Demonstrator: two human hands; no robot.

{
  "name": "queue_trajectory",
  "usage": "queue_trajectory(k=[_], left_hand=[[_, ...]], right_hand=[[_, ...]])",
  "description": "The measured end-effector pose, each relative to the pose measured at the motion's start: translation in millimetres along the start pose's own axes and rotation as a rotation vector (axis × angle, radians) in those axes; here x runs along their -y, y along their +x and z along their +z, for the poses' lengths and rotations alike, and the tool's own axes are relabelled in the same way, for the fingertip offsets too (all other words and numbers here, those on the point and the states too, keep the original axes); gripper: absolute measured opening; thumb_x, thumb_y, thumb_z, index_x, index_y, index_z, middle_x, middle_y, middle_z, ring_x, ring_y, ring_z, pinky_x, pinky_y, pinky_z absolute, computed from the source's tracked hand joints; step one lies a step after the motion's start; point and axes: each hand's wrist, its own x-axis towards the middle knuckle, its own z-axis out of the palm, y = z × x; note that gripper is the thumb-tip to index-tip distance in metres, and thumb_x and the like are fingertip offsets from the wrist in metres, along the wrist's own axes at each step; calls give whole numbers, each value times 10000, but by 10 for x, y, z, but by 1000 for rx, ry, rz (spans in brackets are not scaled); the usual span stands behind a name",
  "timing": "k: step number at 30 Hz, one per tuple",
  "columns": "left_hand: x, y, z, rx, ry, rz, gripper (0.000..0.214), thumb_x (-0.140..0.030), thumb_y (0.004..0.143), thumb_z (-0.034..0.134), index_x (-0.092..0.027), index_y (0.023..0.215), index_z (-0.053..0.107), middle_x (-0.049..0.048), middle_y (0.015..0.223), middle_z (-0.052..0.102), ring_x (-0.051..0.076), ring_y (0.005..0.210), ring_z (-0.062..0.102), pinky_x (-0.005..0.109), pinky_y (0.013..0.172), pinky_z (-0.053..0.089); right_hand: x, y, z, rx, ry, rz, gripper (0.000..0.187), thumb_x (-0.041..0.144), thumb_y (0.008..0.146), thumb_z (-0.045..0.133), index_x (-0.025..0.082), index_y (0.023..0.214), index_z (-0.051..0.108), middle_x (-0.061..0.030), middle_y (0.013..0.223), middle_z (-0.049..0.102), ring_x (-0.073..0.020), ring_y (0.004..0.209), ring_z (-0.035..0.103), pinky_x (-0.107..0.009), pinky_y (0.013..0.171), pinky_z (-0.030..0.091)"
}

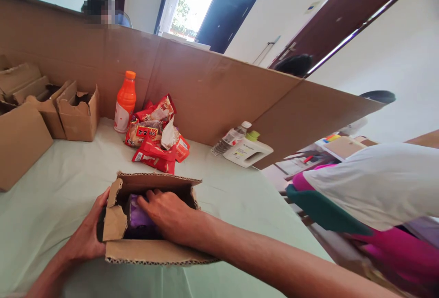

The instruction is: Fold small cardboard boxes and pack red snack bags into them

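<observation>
An open cardboard box (pixel 161 252) stands on the cloth in front of me, its flaps raised. My left hand (pixel 91 231) holds the box by its left end, thumb near the top edge. My right hand (pixel 171 213) reaches down into the box, its fingers bent and closed on a shiny purple package (pixel 139 211). Part of the package and some of my right fingertips are hidden inside the box. Beyond the box lies a pile of red snack packets (pixel 156 154).
An orange-capped bottle (pixel 125 101) stands behind the packets. Several cardboard boxes (pixel 77 115) are at the left. A clear bottle (pixel 231 139) and a white jug (pixel 247 152) lean by the cardboard wall (pixel 212 87). A person in a white shirt (pixel 380 183) is at the right.
</observation>
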Motion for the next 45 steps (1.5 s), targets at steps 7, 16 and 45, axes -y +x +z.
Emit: queue_trajectory(k=[7,16,45], left_hand=[[31,-27,-51,22,155,75,999,-604,818,712,-409,1599,119,90,1648,327,403,1447,428,584,1151,431],[-428,-273,37,-238,473,332,746,-410,929,611,-255,1582,285,133,1617,371,337,1490,373,507,1174,421],[-512,157,129,-253,579,342,388,-215,953,454,-321,1295,601,37,1420,590,320,1404,448,528,1106,471]], right_hand=[[-114,-304,-259,-89,98,0,369,204,854,729,131,1207,654,-175,1256,666,-300,1027,699,-418,871,580],[-272,-1378,433,-807,360,212,647,588,940,603,258,1478,462,-119,1369,645,-267,1223,633,-372,973,553],[-565,-766,660,-461,275,-52,838,710,785,697,314,1496,499,-163,1631,319,-406,1489,285,-645,1172,219]])
